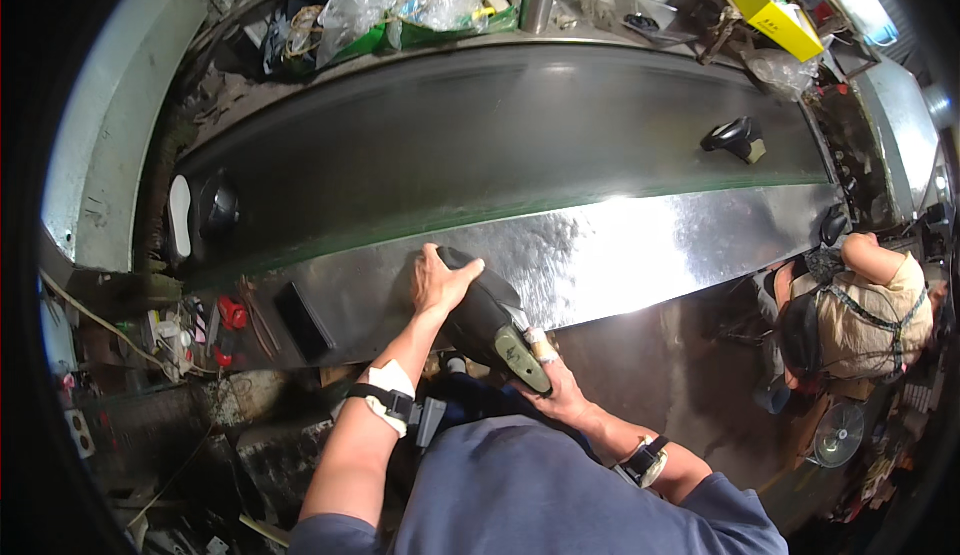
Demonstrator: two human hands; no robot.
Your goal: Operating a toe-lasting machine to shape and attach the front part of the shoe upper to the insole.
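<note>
A black shoe (476, 307) is held in front of my body, slanting from its toe at the far left to its heel end near me. An olive-green shoe last (522, 357) fills its opening. My left hand (444, 280) grips the toe end, thumb stretched across the top and fingers partly hidden round the far side. At the heel end my right hand (561, 391) holds the shoe from the right. One of its fingers looks covered in something pale, and the others are hidden below. The toe is over the shiny metal ledge (620, 255).
Beyond the ledge runs a dark conveyor belt (480, 135), with one black shoe (735, 140) at right and another (218, 203) beside a white sole (180, 215) at left. A black flat slab (303, 322) lies left of me. Another person (860, 305) works at the right.
</note>
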